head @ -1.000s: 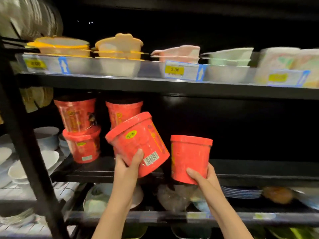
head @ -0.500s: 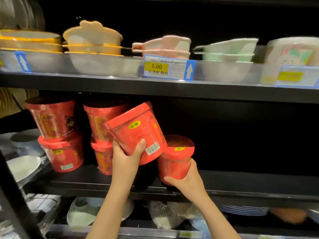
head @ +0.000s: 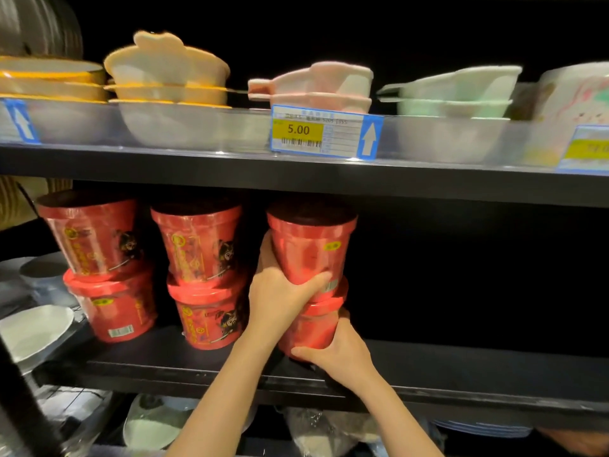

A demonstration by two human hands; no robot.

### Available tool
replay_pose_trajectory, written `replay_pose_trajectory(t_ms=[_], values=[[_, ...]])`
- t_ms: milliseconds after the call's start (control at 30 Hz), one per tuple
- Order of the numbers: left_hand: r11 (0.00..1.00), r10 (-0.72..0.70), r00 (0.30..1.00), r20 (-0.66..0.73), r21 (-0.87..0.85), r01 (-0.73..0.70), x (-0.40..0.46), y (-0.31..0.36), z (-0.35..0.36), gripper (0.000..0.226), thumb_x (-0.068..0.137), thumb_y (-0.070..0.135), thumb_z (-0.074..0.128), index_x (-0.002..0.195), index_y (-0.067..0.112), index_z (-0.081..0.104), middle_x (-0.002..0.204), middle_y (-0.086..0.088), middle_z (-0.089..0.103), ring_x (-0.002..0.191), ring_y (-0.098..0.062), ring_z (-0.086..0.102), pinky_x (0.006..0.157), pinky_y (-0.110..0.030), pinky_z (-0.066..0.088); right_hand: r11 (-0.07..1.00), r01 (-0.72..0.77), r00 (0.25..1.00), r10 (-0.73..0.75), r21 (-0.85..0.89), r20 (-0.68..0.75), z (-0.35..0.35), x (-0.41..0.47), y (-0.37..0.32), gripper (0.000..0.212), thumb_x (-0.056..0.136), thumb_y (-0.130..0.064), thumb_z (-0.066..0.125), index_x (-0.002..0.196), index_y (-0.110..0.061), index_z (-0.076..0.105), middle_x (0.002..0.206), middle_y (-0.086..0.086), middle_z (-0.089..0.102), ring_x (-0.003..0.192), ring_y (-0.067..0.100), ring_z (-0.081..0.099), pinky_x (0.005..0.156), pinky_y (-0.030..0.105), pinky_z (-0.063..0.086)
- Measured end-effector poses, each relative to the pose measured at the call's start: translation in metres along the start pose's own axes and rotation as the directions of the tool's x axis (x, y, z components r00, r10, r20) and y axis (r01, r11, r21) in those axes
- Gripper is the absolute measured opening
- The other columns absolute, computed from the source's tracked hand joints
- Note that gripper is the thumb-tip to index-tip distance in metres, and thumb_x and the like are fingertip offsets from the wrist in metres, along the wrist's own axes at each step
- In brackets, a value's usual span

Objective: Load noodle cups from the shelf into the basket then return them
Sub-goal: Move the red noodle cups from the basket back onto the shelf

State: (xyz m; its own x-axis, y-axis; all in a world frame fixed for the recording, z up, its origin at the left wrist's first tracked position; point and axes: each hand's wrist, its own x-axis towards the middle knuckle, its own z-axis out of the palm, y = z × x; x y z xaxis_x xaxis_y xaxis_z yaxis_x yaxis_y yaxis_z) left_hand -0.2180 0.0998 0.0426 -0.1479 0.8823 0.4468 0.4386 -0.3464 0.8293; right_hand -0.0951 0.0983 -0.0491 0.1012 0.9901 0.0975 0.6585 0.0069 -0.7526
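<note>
Gripping a red plastic noodle cup with a dark lid (head: 313, 249), the left hand (head: 280, 295) has its fingers (head: 265, 250) curled round the cup's left side and its thumb pressed across the front near the base. This upper cup stands upright on top of a second red noodle cup with a red lid (head: 311, 331), forming a stack of two on the black metal shelf (head: 461, 367). The right hand (head: 339, 356) holds the lower cup at its base, thumb laid across the bottom front edge and the other fingers wrapped round behind, out of sight. The lower cup touches the shelf or sits just above it; which one cannot be told.

To the left stand two more stacks of the same red cups, two cups each: a middle stack (head: 204, 275) just beside the held cups, and a far-left stack (head: 102, 265) near the shelf's end.

Above, the upper black shelf (head: 296, 179) has a clear plastic front rail carrying a white and yellow price tag reading 5.00 (head: 326, 131). Behind the rail sit stacked pale yellow-rimmed bowls (head: 164, 72), pink handled bowls (head: 316, 87) and pale green handled bowls (head: 454, 92).

At lower left, white dishes (head: 33, 331) rest on a neighbouring rack.
</note>
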Motion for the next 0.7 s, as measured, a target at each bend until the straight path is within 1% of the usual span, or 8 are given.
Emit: replay_pose_trajectory(t_ms=[67, 100, 167, 233, 333, 433, 600, 700], values=[[0.999, -0.039, 0.999, 0.037, 0.024, 0.038, 0.003, 0.000, 0.005, 0.098, 0.058, 0.052, 0.072, 0.136, 0.007, 0.035, 0.105, -0.008, 0.058, 0.107, -0.029, 0.058, 0.086, -0.031, 0.044, 1.000, -0.007, 1.000, 0.007, -0.015, 0.008, 0.000, 0.002, -0.001, 0.084, 0.052, -0.063, 0.077, 0.118, -0.020, 0.046, 0.114, -0.006, 0.058, 0.105, 0.014, 0.058, 0.085, 0.031, 0.049], [0.999, -0.048, 0.998, 0.042, 0.020, 0.047, 0.004, -0.001, 0.006, 0.102, 0.058, 0.053, 0.072, 0.139, 0.007, 0.031, 0.103, -0.004, 0.056, 0.107, -0.028, 0.058, 0.086, -0.030, 0.043, 1.000, -0.008, 1.000, 0.008, -0.026, 0.008, 0.000, 0.003, -0.001, 0.084, 0.053, -0.063, 0.077, 0.118, -0.020, 0.046, 0.114, -0.005, 0.058, 0.106, 0.015, 0.058, 0.085, 0.031, 0.049], [0.999, -0.035, 0.998, 0.056, 0.017, 0.034, 0.009, -0.007, 0.008, 0.114, 0.051, 0.062, 0.065, 0.143, 0.013, 0.020, 0.112, -0.005, 0.056, 0.110, -0.028, 0.056, 0.089, -0.029, 0.043, 0.998, -0.013, 1.000, 0.013, -0.054, 0.007, 0.000, 0.002, -0.003, 0.081, 0.056, -0.062, 0.077, 0.116, -0.017, 0.047, 0.114, -0.004, 0.058, 0.108, 0.016, 0.058, 0.086, 0.030, 0.048], [1.000, -0.028, 0.996, 0.080, 0.007, 0.028, 0.012, -0.011, 0.009, 0.119, 0.044, 0.064, 0.062, 0.145, 0.018, 0.017, 0.127, -0.008, 0.053, 0.115, -0.028, 0.053, 0.093, -0.031, 0.044, 0.997, -0.015, 1.000, 0.016, -0.070, 0.003, -0.001, 0.002, -0.004, 0.080, 0.057, -0.062, 0.077, 0.116, -0.016, 0.048, 0.114, -0.004, 0.059, 0.109, 0.018, 0.057, 0.088, 0.031, 0.048], [1.000, -0.013, 0.997, 0.073, -0.026, 0.015, 0.015, -0.015, 0.011, 0.109, 0.063, 0.045, 0.079, 0.146, 0.026, 0.011, 0.136, -0.004, 0.046, 0.119, -0.024, 0.051, 0.088, -0.025, 0.040, 0.998, -0.013, 1.000, 0.013, -0.066, 0.007, -0.001, 0.002, -0.004, 0.081, 0.056, -0.064, 0.076, 0.116, -0.017, 0.048, 0.113, -0.004, 0.059, 0.109, 0.018, 0.057, 0.090, 0.034, 0.048], [0.999, 0.008, 0.999, 0.045, -0.037, -0.006, 0.017, -0.019, 0.013, 0.104, 0.068, 0.034, 0.079, 0.146, 0.024, 0.012, 0.136, -0.005, 0.045, 0.119, -0.024, 0.050, 0.086, -0.023, 0.038, 0.997, -0.009, 1.000, 0.010, -0.071, 0.007, -0.001, 0.002, -0.005, 0.080, 0.057, -0.064, 0.075, 0.115, -0.015, 0.049, 0.112, -0.002, 0.060, 0.108, 0.020, 0.058, 0.091, 0.035, 0.048], [0.998, 0.005, 0.998, 0.068, -0.062, -0.001, 0.022, -0.020, 0.016, 0.108, 0.067, 0.040, 0.079, 0.147, 0.025, 0.009, 0.138, -0.006, 0.044, 0.122, -0.024, 0.049, 0.091, -0.025, 0.041, 0.999, -0.017, 1.000, 0.018, -0.042, 0.008, -0.002, 0.000, -0.007, 0.079, 0.060, -0.062, 0.075, 0.118, -0.016, 0.046, 0.114, 0.000, 0.060, 0.107, 0.021, 0.059, 0.087, 0.033, 0.048], [0.996, 0.012, 0.997, 0.072, -0.088, -0.005, 0.019, -0.016, 0.016, 0.113, 0.056, 0.052, 0.074, 0.146, 0.028, 0.010, 0.138, -0.003, 0.045, 0.121, -0.020, 0.050, 0.092, -0.027, 0.043, 1.000, -0.010, 1.000, 0.010, -0.003, -0.001, -0.002, -0.001, -0.008, 0.085, 0.060, -0.060, 0.077, 0.123, -0.015, 0.043, 0.120, 0.002, 0.058, 0.110, 0.022, 0.058, 0.090, 0.036, 0.049]])
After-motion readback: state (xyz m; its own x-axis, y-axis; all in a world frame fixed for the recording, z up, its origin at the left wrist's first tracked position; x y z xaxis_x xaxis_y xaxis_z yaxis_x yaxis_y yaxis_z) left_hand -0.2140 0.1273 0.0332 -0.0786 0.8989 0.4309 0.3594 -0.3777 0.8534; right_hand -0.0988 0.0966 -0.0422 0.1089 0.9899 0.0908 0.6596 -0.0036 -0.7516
